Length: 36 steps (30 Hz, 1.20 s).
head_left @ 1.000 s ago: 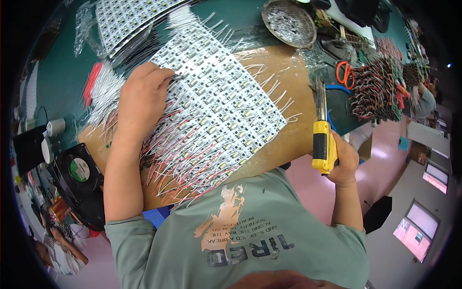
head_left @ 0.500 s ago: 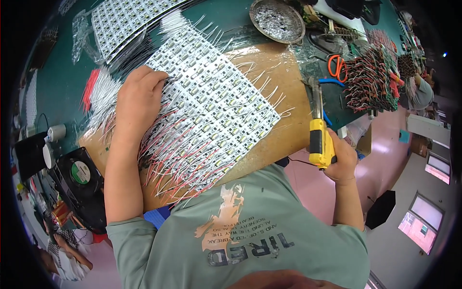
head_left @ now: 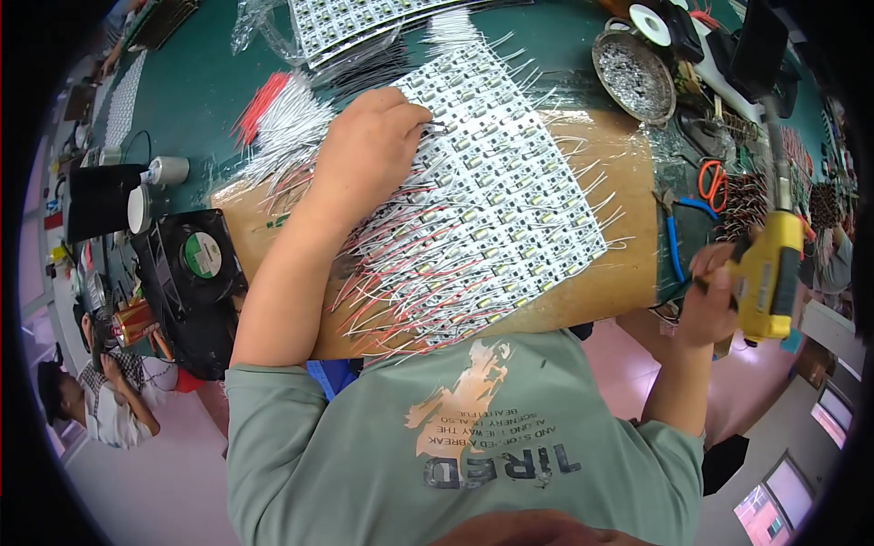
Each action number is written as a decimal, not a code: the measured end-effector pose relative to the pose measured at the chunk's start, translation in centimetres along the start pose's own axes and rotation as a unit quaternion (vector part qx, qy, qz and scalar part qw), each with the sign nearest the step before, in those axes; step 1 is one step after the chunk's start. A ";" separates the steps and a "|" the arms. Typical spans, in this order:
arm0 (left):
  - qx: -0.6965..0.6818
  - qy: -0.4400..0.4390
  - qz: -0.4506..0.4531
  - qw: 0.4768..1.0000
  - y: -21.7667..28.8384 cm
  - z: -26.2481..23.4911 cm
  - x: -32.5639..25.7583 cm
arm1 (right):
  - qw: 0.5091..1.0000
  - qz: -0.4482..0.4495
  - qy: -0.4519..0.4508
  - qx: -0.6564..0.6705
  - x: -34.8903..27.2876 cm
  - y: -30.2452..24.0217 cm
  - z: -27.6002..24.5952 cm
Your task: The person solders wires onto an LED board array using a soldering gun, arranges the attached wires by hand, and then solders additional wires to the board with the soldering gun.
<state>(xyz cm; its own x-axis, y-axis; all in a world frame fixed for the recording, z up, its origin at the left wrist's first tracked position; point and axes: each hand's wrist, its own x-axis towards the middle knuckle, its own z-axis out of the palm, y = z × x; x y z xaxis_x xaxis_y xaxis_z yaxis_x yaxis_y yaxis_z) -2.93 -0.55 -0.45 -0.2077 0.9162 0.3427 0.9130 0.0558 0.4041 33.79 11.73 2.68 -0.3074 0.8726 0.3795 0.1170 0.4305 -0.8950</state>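
A panel of white LED circuit boards (head_left: pixel 496 173) lies tilted on a brown board (head_left: pixel 628 182). White wires line its right edge, and red and white wires fan from its lower left. Over the panel's left edge is my left hand (head_left: pixel 369 150), thumb and finger pinched at a row of boards. What sits in the pinch is too small to make out. Off the bench's right side, my right hand (head_left: pixel 713 305) grips a yellow and black soldering gun (head_left: pixel 769 278) by its handle, its metal barrel pointing away from me.
Loose white wires with red ends (head_left: pixel 291 118) lie left of the panel. Further LED panels (head_left: pixel 355 23) are behind. On the right are a metal dish of shiny bits (head_left: pixel 635 77), orange-handled scissors (head_left: pixel 712 185) and blue-handled cutters (head_left: pixel 675 246). A black fan (head_left: pixel 187 273) stands left.
The soldering gun in my right hand has moved right, away from the panel, and turned. My left hand stays pinched at the panel. The whole view has shifted.
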 end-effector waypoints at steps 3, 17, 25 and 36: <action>0.022 0.008 0.010 1.000 0.0 -0.4 -0.1 | 0.992 0.091 0.010 0.086 3.3 -0.9 2.8; 0.062 -0.042 0.012 0.997 0.2 -0.1 -0.6 | 0.841 0.350 -0.241 0.335 -2.8 -1.8 11.2; 0.067 -0.027 0.011 0.997 0.2 0.1 -0.7 | 0.853 0.338 -0.278 0.283 -3.4 -0.6 9.9; 0.061 -0.036 0.038 0.997 -0.4 0.1 -0.6 | 0.903 0.316 -0.217 0.196 -3.6 -1.5 11.2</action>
<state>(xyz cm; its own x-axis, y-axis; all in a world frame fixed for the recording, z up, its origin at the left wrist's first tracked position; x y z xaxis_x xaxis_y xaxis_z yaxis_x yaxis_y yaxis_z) -3.14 -1.10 -0.95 -0.1151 0.9454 0.3048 0.9621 0.0298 0.2709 24.20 5.32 0.06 -0.6470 0.7063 -0.2872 0.0818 -0.3101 -0.9472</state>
